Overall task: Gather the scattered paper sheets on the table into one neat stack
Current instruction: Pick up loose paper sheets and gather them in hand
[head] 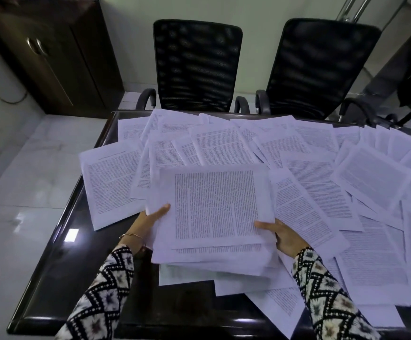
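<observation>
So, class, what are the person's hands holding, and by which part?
Both hold the stack of paper sheets: the left hand grips its left edge, the right hand its right edge.

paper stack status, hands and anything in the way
Left hand and right hand grip the stack by its sides. Stack ragged, edges uneven. Loose sheets cover the table.

Dim, bluish light. Glare patches shine on the glossy floor [20,217] and table [71,235] edge. Wide-angle bending warps the borders; chairs [197,65] look blurred.
</observation>
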Motion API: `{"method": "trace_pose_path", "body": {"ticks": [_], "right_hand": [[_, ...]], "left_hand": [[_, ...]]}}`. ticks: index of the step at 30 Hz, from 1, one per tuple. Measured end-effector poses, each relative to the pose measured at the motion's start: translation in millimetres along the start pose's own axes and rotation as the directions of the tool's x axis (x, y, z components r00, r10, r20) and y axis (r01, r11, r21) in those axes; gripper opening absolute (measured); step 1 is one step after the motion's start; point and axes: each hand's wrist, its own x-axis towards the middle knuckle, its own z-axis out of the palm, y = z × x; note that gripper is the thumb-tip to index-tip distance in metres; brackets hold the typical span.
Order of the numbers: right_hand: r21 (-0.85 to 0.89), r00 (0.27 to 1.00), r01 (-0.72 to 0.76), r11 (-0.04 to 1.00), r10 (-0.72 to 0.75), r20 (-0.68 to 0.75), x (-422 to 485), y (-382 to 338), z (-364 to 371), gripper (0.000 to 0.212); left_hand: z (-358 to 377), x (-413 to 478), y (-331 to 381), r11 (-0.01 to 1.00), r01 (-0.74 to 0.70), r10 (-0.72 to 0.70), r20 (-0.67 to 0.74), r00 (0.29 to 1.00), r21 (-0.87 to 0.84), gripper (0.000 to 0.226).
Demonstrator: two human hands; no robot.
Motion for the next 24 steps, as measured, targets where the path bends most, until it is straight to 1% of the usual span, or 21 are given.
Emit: {"method": "trace_pose_path", "body": {"ticks": [2, 3, 4, 5, 7, 8, 10, 11, 12, 13, 14, 16, 17, 18, 19, 21, 22, 23, 24], "right_hand": [[-0.015, 1.000, -0.015, 1.000, 0.014, -0.013, 3, -2, 4, 0.067], [-0.040, 0.999, -0.020, 0.999, 0.019, -0.030, 6, -2, 5, 0.081], [-0.073, 0.999, -0.036, 0.997, 0.034, -0.036, 9, -2, 5, 0.090], [-0.095, 0.999, -0.050, 0.994, 0.049, -0.021, 12, -1, 4, 0.086], [-0.086, 0.997, -0.069, 0.994, 0.072, 0.025, 13, -4, 3, 0.066], [-0.063, 0.996, -0.075, 0.995, 0.078, 0.047, 12, -7, 1, 0.065], [-0.026, 0.995, -0.067, 0.997, 0.068, 0.077, 12, -11, -2, 0.080], [-0.038, 0.994, -0.055, 0.998, 0.058, 0.089, 12, -12, -1, 0.085], [-0.070, 0.994, -0.055, 0.996, 0.062, 0.095, 14, -12, 2, 0.085], [-0.110, 0.993, -0.061, 0.992, 0.072, 0.096, 17, -12, 5, 0.079], [-0.140, 0.993, -0.070, 0.988, 0.083, 0.088, 19, -14, 10, 0.068], [-0.137, 0.995, -0.052, 0.989, 0.063, 0.077, 24, -18, 15, 0.045], [-0.109, 0.996, -0.050, 0.993, 0.058, 0.070, 25, -20, 16, 0.040], [-0.106, 0.996, -0.053, 0.993, 0.060, 0.065, 26, -22, 16, 0.043], [-0.143, 0.997, -0.048, 0.989, 0.058, 0.060, 28, -22, 17, 0.056], [-0.271, 0.998, -0.043, 0.962, 0.054, 0.032, 32, -19, 20, 0.088], [-0.302, 0.999, -0.036, 0.953, 0.039, 0.005, 34, -18, 22, 0.092], [-0.294, 1.000, -0.019, 0.956, 0.013, -0.021, 35, -18, 25, 0.085], [-0.256, 0.998, 0.006, 0.967, -0.022, -0.061, 36, -17, 26, 0.069]], "left_hand": [[-6, -1, -2, 0.995, 0.005, -0.014, 0.090, 0.996, 0.102, 0.051], [-9, 0, -2, 0.992, 0.001, -0.015, 0.115, 0.993, 0.126, 0.054], [-14, 1, -1, 0.994, -0.003, -0.012, 0.132, 0.991, 0.111, 0.057], [-17, 2, -1, 0.996, -0.005, -0.007, 0.143, 0.990, 0.087, 0.053], [-20, 0, 4, 0.996, 0.001, -0.016, 0.179, 0.984, 0.087, 0.038], [-21, -1, 5, 0.995, -0.005, -0.017, 0.221, 0.975, 0.099, 0.045], [-20, -3, 6, 0.993, -0.025, -0.008, 0.278, 0.960, 0.115, 0.075], [-17, -5, 6, 0.994, -0.024, -0.011, 0.301, 0.954, 0.111, 0.083], [-14, -4, 3, 0.991, -0.023, -0.020, 0.318, 0.948, 0.131, 0.085], [-10, -4, 1, 0.985, -0.021, -0.035, 0.323, 0.946, 0.170, 0.086], [-6, -3, 0, 0.981, -0.025, -0.038, 0.316, 0.948, 0.193, 0.085], [-6, -1, 2, 0.983, -0.074, 0.028, 0.258, 0.966, 0.168, 0.083], [-9, 2, 2, 0.986, -0.099, 0.066, 0.226, 0.972, 0.136, 0.084], [-11, 6, 2, 0.987, -0.112, 0.086, 0.207, 0.975, 0.117, 0.086], [-9, 7, 3, 0.987, -0.109, 0.083, 0.206, 0.975, 0.118, 0.087], [3, 9, 1, 0.988, -0.068, 0.036, 0.223, 0.974, 0.137, 0.087], [8, 11, -1, 0.989, -0.053, 0.025, 0.202, 0.979, 0.136, 0.084], [11, 14, -2, 0.990, -0.051, 0.030, 0.157, 0.987, 0.130, 0.074], [12, 17, -1, 0.990, -0.061, 0.047, 0.109, 0.993, 0.127, 0.059]]}}
